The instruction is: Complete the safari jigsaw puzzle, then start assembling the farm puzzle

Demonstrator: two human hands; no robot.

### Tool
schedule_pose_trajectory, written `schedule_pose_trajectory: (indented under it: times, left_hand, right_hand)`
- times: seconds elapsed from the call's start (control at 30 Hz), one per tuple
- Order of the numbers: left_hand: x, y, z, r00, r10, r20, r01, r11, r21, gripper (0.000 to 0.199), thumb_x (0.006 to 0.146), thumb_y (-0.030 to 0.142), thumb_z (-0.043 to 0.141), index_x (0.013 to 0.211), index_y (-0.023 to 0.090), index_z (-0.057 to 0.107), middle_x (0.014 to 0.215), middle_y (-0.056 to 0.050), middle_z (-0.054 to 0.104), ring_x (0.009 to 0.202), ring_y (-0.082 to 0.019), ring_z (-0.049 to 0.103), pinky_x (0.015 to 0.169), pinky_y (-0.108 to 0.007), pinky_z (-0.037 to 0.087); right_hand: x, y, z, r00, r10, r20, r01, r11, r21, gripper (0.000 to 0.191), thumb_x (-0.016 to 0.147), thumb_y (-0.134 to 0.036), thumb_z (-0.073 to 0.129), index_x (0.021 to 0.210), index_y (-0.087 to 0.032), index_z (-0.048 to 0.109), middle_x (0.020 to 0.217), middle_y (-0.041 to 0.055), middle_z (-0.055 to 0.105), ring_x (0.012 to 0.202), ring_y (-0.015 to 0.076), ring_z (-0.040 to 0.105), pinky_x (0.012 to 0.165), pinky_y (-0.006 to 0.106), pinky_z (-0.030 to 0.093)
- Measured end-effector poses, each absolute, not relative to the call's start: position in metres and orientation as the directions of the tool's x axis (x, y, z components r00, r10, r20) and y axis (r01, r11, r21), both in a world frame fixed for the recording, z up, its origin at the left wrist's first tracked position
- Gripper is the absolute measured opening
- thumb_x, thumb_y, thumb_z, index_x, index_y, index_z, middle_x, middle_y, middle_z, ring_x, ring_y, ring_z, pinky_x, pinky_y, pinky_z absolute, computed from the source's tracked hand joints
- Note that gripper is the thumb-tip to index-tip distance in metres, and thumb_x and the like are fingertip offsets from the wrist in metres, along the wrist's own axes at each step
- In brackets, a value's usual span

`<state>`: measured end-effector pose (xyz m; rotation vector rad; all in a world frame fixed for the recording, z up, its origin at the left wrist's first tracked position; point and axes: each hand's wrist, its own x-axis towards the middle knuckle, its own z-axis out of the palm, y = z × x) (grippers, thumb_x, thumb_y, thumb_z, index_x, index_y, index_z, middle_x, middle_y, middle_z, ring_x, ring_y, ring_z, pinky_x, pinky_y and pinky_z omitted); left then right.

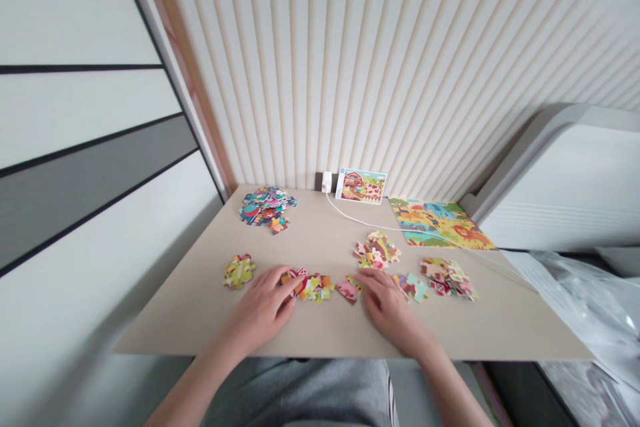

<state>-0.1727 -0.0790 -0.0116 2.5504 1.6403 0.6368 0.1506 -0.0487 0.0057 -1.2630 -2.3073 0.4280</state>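
Note:
Both my hands lie palm down on a beige tabletop (320, 327), fingers spread. My left hand (263, 303) has its fingertips on a small group of jigsaw pieces (310, 287), touching a red and white piece. My right hand (387, 307) sits between a pink jigsaw piece (349, 288) and a teal and orange cluster of pieces (411, 287). Other heaps lie around them: a yellow-green one (239, 271), a pink and green one (377, 251), a red and pink one (447, 278), and a large multicoloured pile (267, 208) at the back.
A farm picture card (361, 185) leans against the ribbed wall behind the table. A colourful puzzle (439, 223) lies at the back right, crossed by a white cable (360, 215) from a white plug (327, 181). Crumpled plastic sheeting (575, 293) lies beyond the right edge.

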Motion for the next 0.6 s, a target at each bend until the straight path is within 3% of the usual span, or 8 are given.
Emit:
schedule_pose_trajectory:
  times: [0.1,0.2,0.3,0.4,0.6]
  left_hand:
    - [-0.167,-0.081,-0.012,0.356,0.88,0.313,0.855,-0.443,0.272,0.043,0.096,0.029,0.06,0.138,0.025,0.06,0.154,-0.012,0.048,0.138,-0.032,0.05,0.114,-0.051,0.044]
    - [-0.153,-0.073,-0.01,0.399,0.867,0.298,0.819,-0.483,0.309,0.057,0.091,0.038,0.071,0.144,0.026,0.053,0.155,-0.012,0.049,0.142,-0.032,0.046,0.116,-0.051,0.041]
    - [-0.141,-0.062,-0.007,0.457,0.842,0.287,0.775,-0.536,0.336,0.059,0.093,0.036,0.071,0.148,0.03,0.049,0.147,-0.008,0.059,0.137,-0.028,0.05,0.117,-0.048,0.04]
    - [-0.136,-0.055,-0.004,0.483,0.827,0.288,0.751,-0.56,0.35,0.049,0.096,0.033,0.069,0.143,0.031,0.055,0.136,-0.005,0.065,0.13,-0.026,0.055,0.114,-0.046,0.042]
    - [-0.142,-0.062,-0.009,0.439,0.852,0.285,0.757,-0.522,0.394,0.042,0.096,0.03,0.07,0.136,0.029,0.06,0.128,-0.005,0.064,0.12,-0.025,0.059,0.108,-0.043,0.047]
  right_hand:
    - [0.142,-0.056,-0.006,-0.385,0.87,0.308,0.751,0.49,-0.443,0.035,0.101,-0.029,0.054,0.133,-0.028,0.067,0.135,0.0088,0.065,0.125,0.0265,0.06,0.109,0.047,0.047]
    - [0.136,-0.062,-0.01,-0.391,0.856,0.338,0.764,0.507,-0.4,0.039,0.096,-0.041,0.066,0.133,-0.029,0.066,0.133,0.0089,0.067,0.125,0.0302,0.059,0.108,0.05,0.046]
    - [0.135,-0.061,-0.012,-0.379,0.862,0.337,0.749,0.499,-0.435,0.036,0.098,-0.036,0.062,0.133,-0.028,0.065,0.131,0.0089,0.069,0.123,0.0293,0.061,0.106,0.048,0.046]
    - [0.139,-0.057,-0.018,-0.365,0.871,0.328,0.726,0.487,-0.486,0.038,0.098,-0.033,0.06,0.136,-0.026,0.063,0.133,0.0088,0.069,0.126,0.0286,0.06,0.107,0.048,0.046]
    - [0.144,-0.055,-0.025,-0.36,0.877,0.319,0.703,0.48,-0.525,0.042,0.097,-0.032,0.06,0.139,-0.027,0.062,0.135,0.009,0.068,0.128,0.0295,0.059,0.109,0.05,0.046]
